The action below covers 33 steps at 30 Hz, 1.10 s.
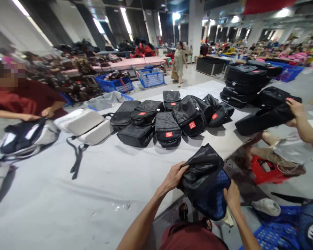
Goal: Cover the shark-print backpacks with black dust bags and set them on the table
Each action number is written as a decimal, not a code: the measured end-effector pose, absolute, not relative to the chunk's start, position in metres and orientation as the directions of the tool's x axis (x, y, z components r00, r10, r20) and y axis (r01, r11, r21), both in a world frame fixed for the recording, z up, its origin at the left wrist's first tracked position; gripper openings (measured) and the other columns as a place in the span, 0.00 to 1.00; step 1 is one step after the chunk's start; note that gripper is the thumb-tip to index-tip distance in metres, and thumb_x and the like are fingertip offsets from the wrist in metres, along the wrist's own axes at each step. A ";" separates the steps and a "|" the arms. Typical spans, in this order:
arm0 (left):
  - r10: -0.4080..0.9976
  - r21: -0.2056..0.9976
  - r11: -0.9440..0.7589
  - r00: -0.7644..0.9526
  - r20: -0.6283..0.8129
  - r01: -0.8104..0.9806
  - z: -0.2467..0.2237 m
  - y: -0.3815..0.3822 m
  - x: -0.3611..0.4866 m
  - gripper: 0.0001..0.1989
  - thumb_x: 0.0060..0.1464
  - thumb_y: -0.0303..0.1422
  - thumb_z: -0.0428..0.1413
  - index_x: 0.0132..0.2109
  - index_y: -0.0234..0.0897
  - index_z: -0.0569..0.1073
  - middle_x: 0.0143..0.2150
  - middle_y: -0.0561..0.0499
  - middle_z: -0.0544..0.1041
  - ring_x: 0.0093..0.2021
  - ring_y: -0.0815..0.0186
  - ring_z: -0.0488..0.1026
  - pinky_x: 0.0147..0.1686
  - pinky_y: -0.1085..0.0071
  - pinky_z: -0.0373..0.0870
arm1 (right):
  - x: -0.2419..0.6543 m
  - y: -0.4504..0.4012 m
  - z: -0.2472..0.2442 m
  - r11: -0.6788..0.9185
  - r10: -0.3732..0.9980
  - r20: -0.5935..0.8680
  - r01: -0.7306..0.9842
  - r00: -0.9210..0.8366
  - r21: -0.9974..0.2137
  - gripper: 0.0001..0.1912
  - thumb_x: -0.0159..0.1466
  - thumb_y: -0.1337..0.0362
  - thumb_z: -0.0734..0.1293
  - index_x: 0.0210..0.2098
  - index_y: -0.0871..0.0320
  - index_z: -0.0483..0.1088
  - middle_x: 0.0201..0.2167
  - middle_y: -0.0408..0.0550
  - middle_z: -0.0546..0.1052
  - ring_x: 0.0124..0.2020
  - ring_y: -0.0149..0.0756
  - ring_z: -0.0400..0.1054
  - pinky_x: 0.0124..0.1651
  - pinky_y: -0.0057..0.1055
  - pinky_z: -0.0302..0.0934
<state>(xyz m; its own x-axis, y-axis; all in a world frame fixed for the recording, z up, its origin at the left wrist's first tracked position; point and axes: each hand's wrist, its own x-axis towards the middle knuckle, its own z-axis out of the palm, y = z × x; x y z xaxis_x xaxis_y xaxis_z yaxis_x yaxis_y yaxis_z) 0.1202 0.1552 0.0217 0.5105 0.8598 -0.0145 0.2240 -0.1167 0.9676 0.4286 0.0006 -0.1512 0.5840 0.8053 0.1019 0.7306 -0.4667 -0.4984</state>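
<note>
A black fabric bag (202,166) hangs over the near edge of the white table, tilted, with a blue patterned inner side (215,194) showing. My left hand (175,176) is closed on the bag's left side, thumb on top. On the right, my right hand (232,197) pinches the rim of the blue side; some of its fingers are hidden behind it. Beyond the bag, several black bags with red labels stand in a cluster, the nearest one being a small black bag (168,130).
White bags (80,123) with dark straps lie at left, where a person in a red shirt (26,100) handles another bag. At right, a person's hand (296,107) grips a black bag beside a stack of black bags (246,81). Blue baskets (272,232) sit below right.
</note>
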 end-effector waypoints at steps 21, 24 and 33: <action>0.319 0.949 -0.315 0.945 0.074 0.032 -0.017 0.087 0.285 0.30 0.70 0.54 0.62 0.70 0.45 0.78 0.70 0.39 0.80 0.71 0.47 0.76 0.74 0.47 0.70 | 0.388 -0.178 -0.024 -0.468 0.611 0.536 0.812 0.583 -0.349 0.19 0.80 0.62 0.59 0.54 0.53 0.83 0.43 0.53 0.87 0.44 0.46 0.82 0.47 0.40 0.74; 0.200 0.830 -0.553 0.955 0.217 -0.073 -0.039 0.055 0.288 0.51 0.60 0.60 0.69 0.81 0.44 0.65 0.85 0.32 0.57 0.85 0.35 0.52 0.81 0.31 0.50 | 0.392 -0.200 -0.029 -0.597 0.481 0.532 0.705 0.697 -0.383 0.23 0.81 0.53 0.58 0.53 0.55 0.83 0.43 0.55 0.86 0.44 0.48 0.82 0.48 0.40 0.73; -0.053 0.682 -0.698 0.965 0.257 -0.220 -0.080 0.080 0.400 0.39 0.69 0.31 0.57 0.83 0.41 0.59 0.83 0.37 0.63 0.85 0.46 0.55 0.82 0.40 0.54 | 0.481 -0.179 -0.045 -0.718 0.385 0.342 0.511 0.857 -0.472 0.26 0.82 0.52 0.57 0.43 0.54 0.83 0.39 0.50 0.87 0.43 0.42 0.81 0.45 0.34 0.66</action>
<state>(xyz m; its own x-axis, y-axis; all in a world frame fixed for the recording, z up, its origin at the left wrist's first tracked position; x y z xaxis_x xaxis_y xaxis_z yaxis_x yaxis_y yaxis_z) 0.4002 0.0801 -0.0802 0.9650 -0.0530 0.2570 -0.2199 -0.6976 0.6819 0.4809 -0.1793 -0.0447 0.8572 0.3851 0.3418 0.5109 -0.7183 -0.4722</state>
